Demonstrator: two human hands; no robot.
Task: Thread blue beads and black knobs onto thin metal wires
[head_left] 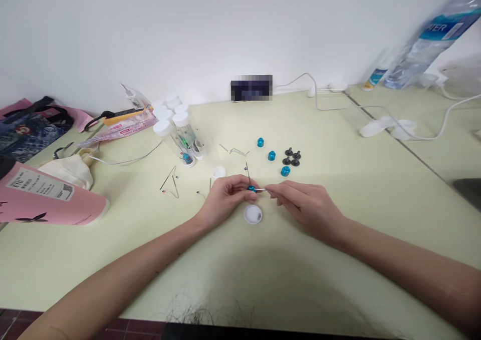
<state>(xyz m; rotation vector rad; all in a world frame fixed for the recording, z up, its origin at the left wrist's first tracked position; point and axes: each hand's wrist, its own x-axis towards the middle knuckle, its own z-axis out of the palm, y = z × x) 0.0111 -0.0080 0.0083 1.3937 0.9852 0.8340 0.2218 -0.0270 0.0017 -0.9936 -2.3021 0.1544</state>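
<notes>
Blue knobs (271, 155): three loose, one handheld

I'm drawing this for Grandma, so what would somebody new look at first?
Probably the big pink cup at the left edge, so large and bright. Next, in the middle, the left hand holds a small blue part, and the right hand holds a thin rod to it. Farther back, three blue pieces sit near four dark pieces.
</notes>
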